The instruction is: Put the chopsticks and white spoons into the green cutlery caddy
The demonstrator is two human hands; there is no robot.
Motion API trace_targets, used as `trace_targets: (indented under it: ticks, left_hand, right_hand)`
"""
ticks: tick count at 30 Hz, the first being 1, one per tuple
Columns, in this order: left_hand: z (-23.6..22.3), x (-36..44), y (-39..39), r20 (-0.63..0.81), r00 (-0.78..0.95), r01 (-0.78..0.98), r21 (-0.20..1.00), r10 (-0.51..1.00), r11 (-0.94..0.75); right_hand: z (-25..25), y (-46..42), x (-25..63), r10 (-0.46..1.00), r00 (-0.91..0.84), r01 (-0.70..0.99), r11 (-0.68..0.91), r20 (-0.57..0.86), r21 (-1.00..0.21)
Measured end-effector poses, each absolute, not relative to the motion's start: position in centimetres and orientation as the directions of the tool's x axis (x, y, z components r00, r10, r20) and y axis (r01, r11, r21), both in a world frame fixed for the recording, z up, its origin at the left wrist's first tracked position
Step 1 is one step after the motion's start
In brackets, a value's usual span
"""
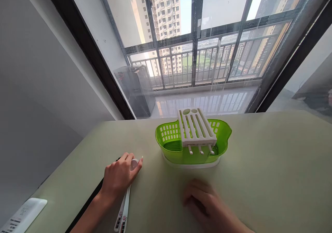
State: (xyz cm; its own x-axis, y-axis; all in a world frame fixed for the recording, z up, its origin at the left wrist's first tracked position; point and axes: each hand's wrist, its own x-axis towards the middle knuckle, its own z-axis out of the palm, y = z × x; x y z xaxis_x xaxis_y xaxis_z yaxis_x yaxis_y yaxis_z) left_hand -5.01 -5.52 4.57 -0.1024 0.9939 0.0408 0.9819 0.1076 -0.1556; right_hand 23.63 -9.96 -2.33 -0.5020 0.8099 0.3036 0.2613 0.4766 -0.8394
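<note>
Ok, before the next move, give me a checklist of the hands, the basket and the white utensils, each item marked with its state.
1. Green basket upright on its white base: ok.
2. Slotted white rack resting across the basket, hooks toward the person: ok.
3. Left hand at the white utensils: ok, by a round end.
4. Left grip firm: cannot tell, the hand hides the contact.
5. Utensil handles spread well apart: not ok, they lie close together.
6. Right hand empty: cannot tell, it is curled and blurred.
</note>
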Motion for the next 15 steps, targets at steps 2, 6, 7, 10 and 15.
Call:
trace_targets:
  ticks: [2,6,7,10,15]
  left_hand:
    - [4.64,-4.96,-5.55,0.042,-0.1,0.979,-0.173,0.994,0.106]
    - [5.01,-4.74,-5.62,0.015,-0.103,0.978,-0.181,0.995,0.104]
    - [5.12,-4.68,-5.64,0.008,-0.102,0.978,-0.183,0.995,0.102]
    - [5.36,-4.56,-5.69,0.005,-0.085,0.979,-0.186,0.996,0.084]
    - [5.31,-4.56,-5.66,0.008,-0.075,0.979,-0.19,0.997,0.075]
  right_hand:
    - [-2.22,-9.96,23.63,0.809,-0.506,0.259,0.473,0.299,-0.842]
    - [-1.99,-10.01,23.64,0.817,-0.506,0.272,0.456,0.278,-0.847]
    - [-1.95,-10.02,23.64,0.818,-0.506,0.275,0.453,0.273,-0.848]
    - [-1.98,-10.03,23.61,0.819,-0.503,0.274,0.454,0.276,-0.848]
    - [-2.2,-9.93,23.51,0.823,-0.485,0.252,0.455,0.296,-0.854]
